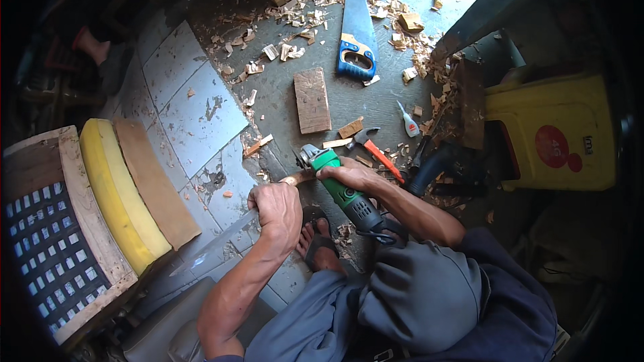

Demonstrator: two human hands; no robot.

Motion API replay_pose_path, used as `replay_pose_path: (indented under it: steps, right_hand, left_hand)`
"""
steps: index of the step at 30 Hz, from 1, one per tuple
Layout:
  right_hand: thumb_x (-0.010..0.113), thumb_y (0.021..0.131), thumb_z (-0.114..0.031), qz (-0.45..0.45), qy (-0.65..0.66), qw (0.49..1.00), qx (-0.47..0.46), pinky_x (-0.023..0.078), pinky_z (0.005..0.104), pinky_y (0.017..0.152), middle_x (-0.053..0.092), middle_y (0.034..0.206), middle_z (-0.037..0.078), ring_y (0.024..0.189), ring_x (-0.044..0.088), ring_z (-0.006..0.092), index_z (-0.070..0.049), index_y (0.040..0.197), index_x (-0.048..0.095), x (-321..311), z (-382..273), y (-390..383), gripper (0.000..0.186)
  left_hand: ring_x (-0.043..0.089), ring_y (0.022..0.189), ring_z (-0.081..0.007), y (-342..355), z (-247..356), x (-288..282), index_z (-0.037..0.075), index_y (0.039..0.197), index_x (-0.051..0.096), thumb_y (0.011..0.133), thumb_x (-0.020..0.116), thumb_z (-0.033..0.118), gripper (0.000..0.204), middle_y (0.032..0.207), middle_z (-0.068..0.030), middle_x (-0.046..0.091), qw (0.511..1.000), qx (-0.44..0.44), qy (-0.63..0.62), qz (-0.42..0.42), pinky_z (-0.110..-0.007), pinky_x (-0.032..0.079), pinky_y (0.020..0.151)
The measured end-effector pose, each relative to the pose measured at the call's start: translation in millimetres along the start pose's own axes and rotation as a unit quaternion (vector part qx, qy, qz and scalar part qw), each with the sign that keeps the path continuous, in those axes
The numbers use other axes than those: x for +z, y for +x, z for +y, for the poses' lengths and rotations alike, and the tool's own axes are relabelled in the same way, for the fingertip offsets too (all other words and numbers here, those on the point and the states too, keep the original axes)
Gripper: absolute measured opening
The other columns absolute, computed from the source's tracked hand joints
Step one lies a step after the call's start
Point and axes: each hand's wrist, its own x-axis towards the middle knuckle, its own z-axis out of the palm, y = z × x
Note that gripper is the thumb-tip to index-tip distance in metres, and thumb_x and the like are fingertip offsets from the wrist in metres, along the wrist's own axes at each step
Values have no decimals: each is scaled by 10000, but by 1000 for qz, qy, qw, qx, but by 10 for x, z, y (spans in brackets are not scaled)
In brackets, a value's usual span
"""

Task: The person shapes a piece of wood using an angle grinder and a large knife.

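My right hand [352,175] is wrapped round the green and black body of an angle grinder [341,186]. The grinder's metal head points up and to the left, close to a curved wooden handle [300,177]. My left hand [276,209] is closed in a fist on the long blade that has this handle. From the fist the grey blade [225,236] runs down and to the left over the tiles. My fingers hide the place where handle and blade meet. Whether the grinder's disc touches the wood, I cannot tell.
Beyond the grinder lie a wooden block [312,100], a handsaw [357,33], an orange-handled hammer [380,153] and a small white bottle [408,121]. Wood chips litter the floor. A yellow container [550,127] stands at right, a wood-framed crate [80,228] at left.
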Motion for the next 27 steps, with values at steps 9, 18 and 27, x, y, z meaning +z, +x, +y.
replay_pose_path:
  steps: [9,18,27]
  right_hand:
    - [667,780,-542,0,-2,1000,18,485,374,817,705,990,150,914,659,253,-19,1119,692,-49,-70,-66,623]
    - [657,781,-548,-3,-21,1000,14,485,376,811,708,1017,171,929,665,264,-12,1129,686,11,-54,-7,639]
    - [662,790,-541,-38,33,998,31,481,371,831,700,1061,161,958,661,259,-23,1165,675,36,-22,-24,640]
  left_hand:
    - [657,712,-229,-35,51,209,118,869,765,909,590,193,195,814,-89,702,999,-21,26,15,-438,458,585]
    - [661,771,-251,-152,118,252,94,891,756,888,609,232,202,851,-80,681,996,-62,54,26,-429,451,594]
    - [644,760,-247,-204,108,200,76,890,748,901,582,212,215,834,-92,677,996,-71,54,30,-420,442,606]
